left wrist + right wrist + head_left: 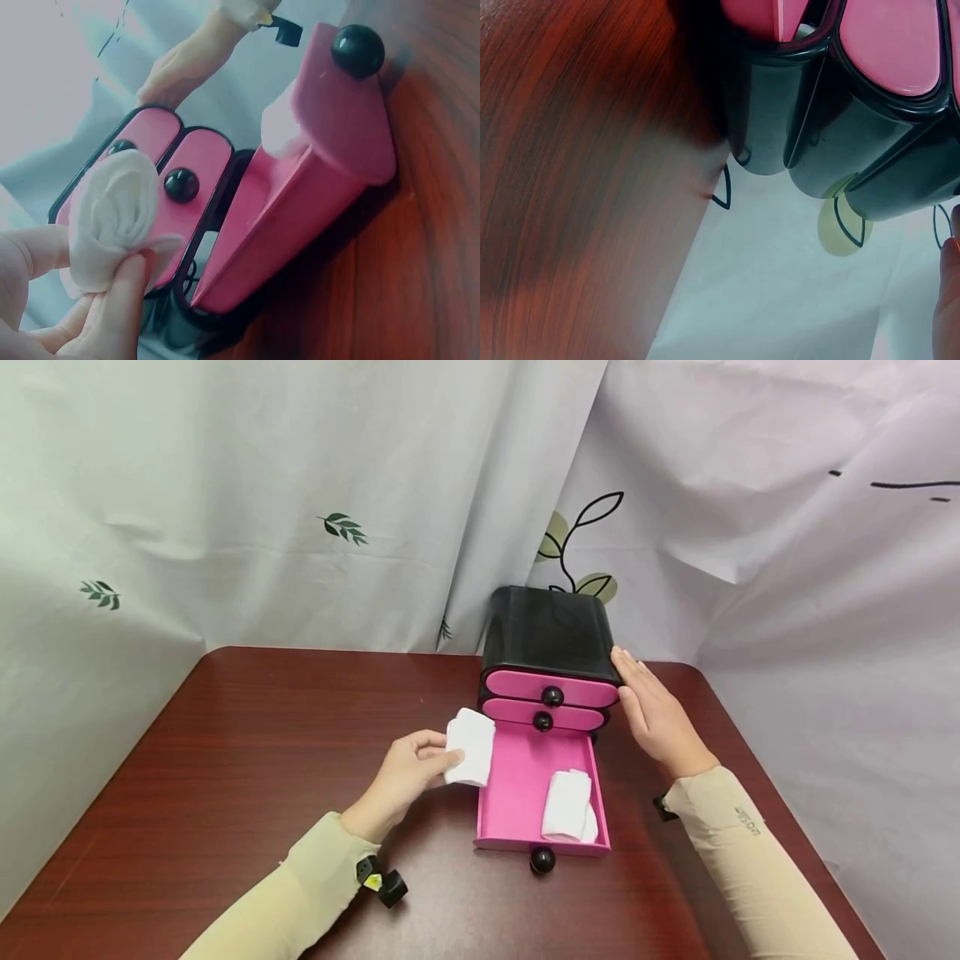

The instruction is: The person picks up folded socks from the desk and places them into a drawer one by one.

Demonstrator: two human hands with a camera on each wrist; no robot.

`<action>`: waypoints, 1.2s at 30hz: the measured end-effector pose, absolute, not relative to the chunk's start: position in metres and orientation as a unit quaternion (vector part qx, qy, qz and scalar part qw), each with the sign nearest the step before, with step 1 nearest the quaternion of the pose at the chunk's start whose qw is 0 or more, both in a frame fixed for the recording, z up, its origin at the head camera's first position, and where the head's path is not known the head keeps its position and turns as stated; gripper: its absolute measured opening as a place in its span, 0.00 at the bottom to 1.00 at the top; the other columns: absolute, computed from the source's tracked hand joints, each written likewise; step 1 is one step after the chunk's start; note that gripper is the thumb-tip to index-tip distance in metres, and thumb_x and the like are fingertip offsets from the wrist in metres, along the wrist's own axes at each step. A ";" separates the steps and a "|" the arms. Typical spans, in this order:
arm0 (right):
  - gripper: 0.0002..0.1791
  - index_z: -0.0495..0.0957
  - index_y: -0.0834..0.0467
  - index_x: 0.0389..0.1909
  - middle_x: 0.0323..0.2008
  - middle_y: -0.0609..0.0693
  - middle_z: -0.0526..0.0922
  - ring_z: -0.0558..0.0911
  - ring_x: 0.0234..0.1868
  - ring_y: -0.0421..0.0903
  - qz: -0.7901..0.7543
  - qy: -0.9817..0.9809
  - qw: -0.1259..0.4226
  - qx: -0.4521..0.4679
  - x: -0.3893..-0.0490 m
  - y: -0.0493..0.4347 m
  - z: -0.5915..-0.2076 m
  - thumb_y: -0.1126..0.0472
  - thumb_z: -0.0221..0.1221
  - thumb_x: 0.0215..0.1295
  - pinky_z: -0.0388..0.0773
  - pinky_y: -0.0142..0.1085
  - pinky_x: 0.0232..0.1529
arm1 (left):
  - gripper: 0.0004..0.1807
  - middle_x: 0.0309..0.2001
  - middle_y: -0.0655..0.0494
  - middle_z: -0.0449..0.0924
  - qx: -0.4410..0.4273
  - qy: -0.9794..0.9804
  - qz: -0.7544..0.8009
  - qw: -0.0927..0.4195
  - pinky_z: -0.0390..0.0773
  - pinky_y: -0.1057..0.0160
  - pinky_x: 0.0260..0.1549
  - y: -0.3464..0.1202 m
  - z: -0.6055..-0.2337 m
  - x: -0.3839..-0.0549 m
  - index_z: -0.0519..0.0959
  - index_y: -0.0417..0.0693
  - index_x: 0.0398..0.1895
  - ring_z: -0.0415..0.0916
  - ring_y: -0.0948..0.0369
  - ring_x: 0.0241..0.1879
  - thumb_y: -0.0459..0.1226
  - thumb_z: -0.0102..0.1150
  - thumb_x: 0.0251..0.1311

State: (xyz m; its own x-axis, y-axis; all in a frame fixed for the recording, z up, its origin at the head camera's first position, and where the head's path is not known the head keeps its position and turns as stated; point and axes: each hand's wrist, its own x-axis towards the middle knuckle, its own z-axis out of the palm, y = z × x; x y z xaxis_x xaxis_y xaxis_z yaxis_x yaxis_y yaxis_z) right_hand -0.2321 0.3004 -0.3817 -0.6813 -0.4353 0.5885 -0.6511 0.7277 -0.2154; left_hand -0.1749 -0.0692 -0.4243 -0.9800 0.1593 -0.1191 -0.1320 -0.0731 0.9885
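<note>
My left hand (401, 777) pinches a rolled white cloth (472, 747) between thumb and fingers, over the left edge of the pulled-out bottom drawer (510, 793). The left wrist view shows the spiral end of this cloth roll (120, 206). A second folded white cloth (566, 806) lies inside the pink drawer at its front right. Behind stands a black drawer cabinet (555, 627), its two upper pink drawers pushed in. Against the cabinet's right side, my right hand (660, 722) rests with straight fingers; only its fingertips (949, 270) show in the right wrist view.
Round black knobs stick out from the drawer fronts, the lowest knob (542, 860) nearest me. The dark red wooden table (262, 793) spreads to both sides. A pale curtain (300, 485) with leaf prints hangs close behind the cabinet and around the table.
</note>
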 end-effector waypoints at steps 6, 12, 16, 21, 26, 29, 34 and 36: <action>0.29 0.60 0.66 0.75 0.75 0.61 0.63 0.62 0.75 0.59 0.209 -0.892 0.260 0.305 -0.233 0.300 -0.382 0.66 0.50 0.76 0.46 0.36 0.78 | 0.15 0.37 0.40 0.87 0.016 0.672 0.732 0.117 0.86 0.61 0.38 -0.053 -0.431 -0.173 0.77 0.26 0.48 0.84 0.61 0.33 0.29 0.66 0.62; 0.29 0.60 0.67 0.75 0.74 0.61 0.63 0.61 0.76 0.57 0.210 -0.889 0.264 0.309 -0.234 0.300 -0.382 0.66 0.49 0.76 0.46 0.37 0.78 | 0.14 0.34 0.42 0.87 0.030 0.686 0.718 0.114 0.86 0.59 0.37 -0.039 -0.439 -0.170 0.77 0.27 0.44 0.85 0.61 0.31 0.30 0.67 0.61; 0.29 0.60 0.66 0.75 0.74 0.62 0.63 0.61 0.76 0.58 0.211 -0.890 0.264 0.306 -0.234 0.300 -0.382 0.65 0.49 0.76 0.46 0.37 0.78 | 0.13 0.31 0.43 0.86 0.043 0.709 0.697 0.101 0.87 0.59 0.33 -0.030 -0.441 -0.168 0.78 0.29 0.40 0.84 0.61 0.28 0.31 0.68 0.60; 0.29 0.60 0.67 0.75 0.75 0.62 0.63 0.60 0.77 0.56 0.213 -0.890 0.265 0.304 -0.234 0.300 -0.382 0.65 0.49 0.77 0.46 0.37 0.78 | 0.09 0.27 0.49 0.86 0.085 0.800 0.593 0.033 0.84 0.63 0.28 -0.021 -0.442 -0.165 0.80 0.36 0.34 0.82 0.64 0.26 0.35 0.68 0.58; 0.28 0.60 0.67 0.75 0.75 0.62 0.63 0.59 0.77 0.53 0.214 -0.889 0.266 0.304 -0.233 0.300 -0.382 0.64 0.48 0.78 0.47 0.37 0.78 | 0.06 0.24 0.57 0.84 0.130 0.860 0.490 -0.051 0.80 0.66 0.26 -0.012 -0.441 -0.160 0.80 0.43 0.29 0.80 0.67 0.25 0.35 0.67 0.56; 0.29 0.60 0.66 0.75 0.75 0.62 0.63 0.58 0.78 0.52 0.215 -0.890 0.264 0.302 -0.233 0.300 -0.382 0.64 0.49 0.77 0.47 0.37 0.77 | 0.06 0.20 0.60 0.78 0.143 0.884 0.440 -0.072 0.77 0.66 0.23 -0.006 -0.439 -0.158 0.77 0.45 0.27 0.74 0.66 0.22 0.34 0.66 0.57; 0.29 0.59 0.65 0.76 0.75 0.61 0.63 0.58 0.78 0.52 0.217 -0.892 0.260 0.298 -0.232 0.301 -0.383 0.64 0.50 0.77 0.47 0.37 0.77 | 0.09 0.15 0.60 0.68 0.150 0.912 0.371 -0.086 0.72 0.63 0.19 0.001 -0.437 -0.153 0.74 0.47 0.26 0.68 0.61 0.18 0.34 0.64 0.60; 0.29 0.59 0.65 0.76 0.75 0.61 0.62 0.58 0.78 0.53 0.218 -0.892 0.259 0.299 -0.232 0.300 -0.384 0.65 0.49 0.77 0.47 0.37 0.78 | 0.10 0.14 0.59 0.67 0.158 0.919 0.348 -0.101 0.72 0.62 0.18 0.003 -0.437 -0.151 0.73 0.47 0.26 0.68 0.60 0.17 0.35 0.64 0.61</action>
State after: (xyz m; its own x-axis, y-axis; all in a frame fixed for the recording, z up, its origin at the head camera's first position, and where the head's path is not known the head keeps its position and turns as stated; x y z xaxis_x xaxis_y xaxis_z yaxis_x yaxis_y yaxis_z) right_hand -0.2324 0.3003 -0.3839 -0.6872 -0.4202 0.5926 -0.6458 0.7270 -0.2334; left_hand -0.1508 0.0032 -0.4374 -0.9300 0.2197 0.2945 0.3598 0.7076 0.6082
